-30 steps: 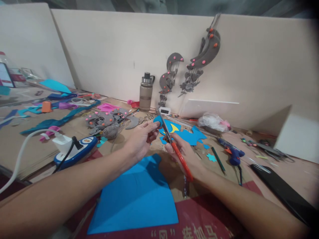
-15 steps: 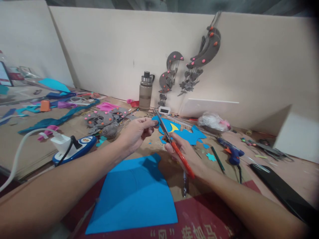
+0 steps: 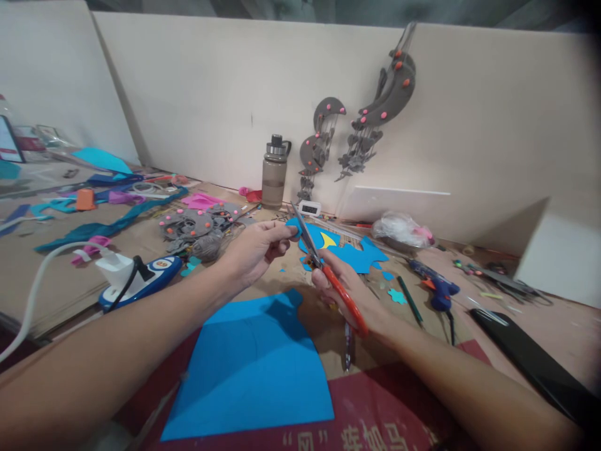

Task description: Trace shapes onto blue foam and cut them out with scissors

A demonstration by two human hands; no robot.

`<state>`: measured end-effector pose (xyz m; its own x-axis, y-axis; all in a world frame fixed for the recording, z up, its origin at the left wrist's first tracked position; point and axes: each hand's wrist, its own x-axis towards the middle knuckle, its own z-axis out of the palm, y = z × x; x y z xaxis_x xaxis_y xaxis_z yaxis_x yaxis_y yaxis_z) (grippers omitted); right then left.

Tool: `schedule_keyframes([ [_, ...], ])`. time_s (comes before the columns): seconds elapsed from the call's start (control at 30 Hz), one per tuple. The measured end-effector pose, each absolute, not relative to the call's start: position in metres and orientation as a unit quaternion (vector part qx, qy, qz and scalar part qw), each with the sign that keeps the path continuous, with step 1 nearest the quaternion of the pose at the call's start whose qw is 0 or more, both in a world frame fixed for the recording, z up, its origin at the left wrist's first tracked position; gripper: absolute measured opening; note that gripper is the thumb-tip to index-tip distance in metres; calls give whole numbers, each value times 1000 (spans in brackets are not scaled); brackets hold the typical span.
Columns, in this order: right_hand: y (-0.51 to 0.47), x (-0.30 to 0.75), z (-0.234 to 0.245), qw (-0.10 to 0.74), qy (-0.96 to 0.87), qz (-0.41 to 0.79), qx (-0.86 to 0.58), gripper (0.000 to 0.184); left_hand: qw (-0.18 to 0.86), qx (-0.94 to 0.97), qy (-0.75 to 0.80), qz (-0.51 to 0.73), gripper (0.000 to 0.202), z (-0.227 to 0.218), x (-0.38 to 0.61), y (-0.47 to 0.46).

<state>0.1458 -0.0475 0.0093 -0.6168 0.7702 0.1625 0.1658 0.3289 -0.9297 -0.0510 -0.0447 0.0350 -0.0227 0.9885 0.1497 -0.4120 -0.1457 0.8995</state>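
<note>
Between the thumb and fingers of my left hand (image 3: 263, 247) is a small blue felt piece (image 3: 295, 227), partly hidden by the fingertips. My right hand (image 3: 350, 285) is wrapped round red-handled scissors (image 3: 342, 294), whose blades point up and away, right beside the small piece. Whether the blades touch its edge is hard to make out. Just beyond lie blue felt offcuts (image 3: 359, 255) and a yellow crescent (image 3: 327, 240). A large blue felt sheet (image 3: 258, 369) lies flat nearer to me, below both hands.
A water bottle (image 3: 273, 175) stands by the back board. Grey crescent hangings (image 3: 392, 94) hang there. To the right lie a green pencil (image 3: 410, 302), a glue gun (image 3: 439, 288) and a black phone (image 3: 530, 357). Leftward are a power strip (image 3: 141, 282) and grey felt crescents (image 3: 188, 225).
The scissors have shifted very slightly, their handles a little further apart. My left hand and the small felt piece stay almost in place.
</note>
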Motion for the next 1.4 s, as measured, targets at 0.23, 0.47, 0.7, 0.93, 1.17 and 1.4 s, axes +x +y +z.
schedule_keyframes([
  [0.23,-45,147,7,312,-750,493,-310,49,561,424,346,622,16,36,-52,-45],
  [0.47,-47,146,9,312,-748,497,-310,53,554,445,364,602,19,41,-56,-44],
  [0.7,-46,148,11,303,-769,479,-296,50,543,467,393,576,21,47,-62,-44],
  [0.93,-44,151,10,288,-792,444,-305,43,541,479,410,557,20,52,-65,-43],
  [1.17,-41,152,7,288,-810,397,-322,39,539,490,406,552,20,51,-67,-42],
  [1.4,-38,152,2,299,-811,388,-320,34,541,481,413,553,15,50,-65,-43],
])
